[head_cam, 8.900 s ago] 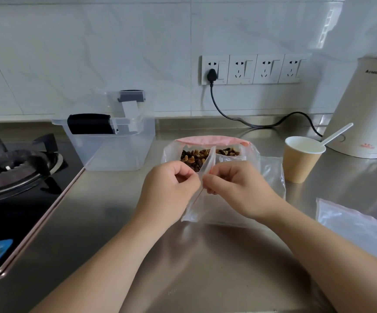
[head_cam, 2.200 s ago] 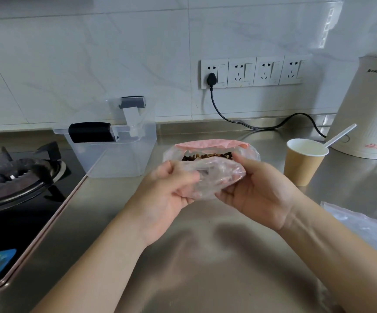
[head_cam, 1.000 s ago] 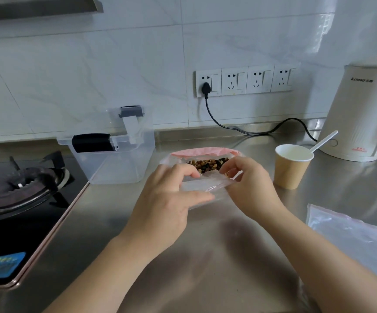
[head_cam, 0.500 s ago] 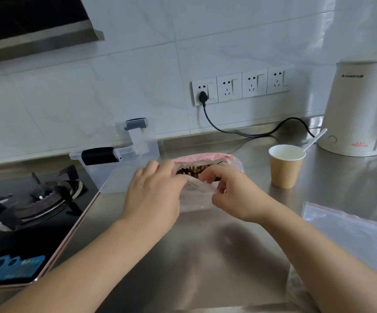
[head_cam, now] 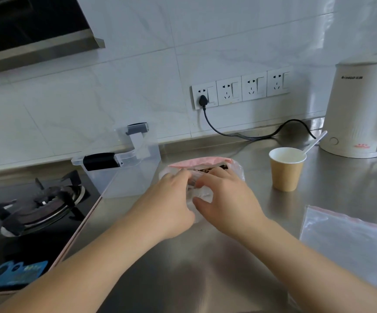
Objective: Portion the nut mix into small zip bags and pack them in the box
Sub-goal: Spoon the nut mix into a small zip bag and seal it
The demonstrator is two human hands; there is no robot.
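Note:
The big bag of nut mix [head_cam: 207, 162], clear with a pink top, stands open on the steel counter [head_cam: 205, 267] at mid-frame. In front of it my left hand [head_cam: 171, 199] and my right hand [head_cam: 226, 197] both hold a small clear zip bag [head_cam: 200, 195], crumpled between them, against the big bag's front. Dark nuts show just above my fingers. The clear plastic box [head_cam: 124, 168] with a black handle stands open to the left of the bags.
A paper cup [head_cam: 285, 169] with a white spoon [head_cam: 314, 143] stands to the right, a white kettle [head_cam: 363, 109] behind it. Flat zip bags [head_cam: 350, 240] lie at the right edge. A gas hob [head_cam: 36, 204] fills the left. A black cord [head_cam: 250, 134] runs along the wall.
Both hands moved the small bag down and forward to the big nut bag's mouth. The view tilted up and left, so the range hood now shows.

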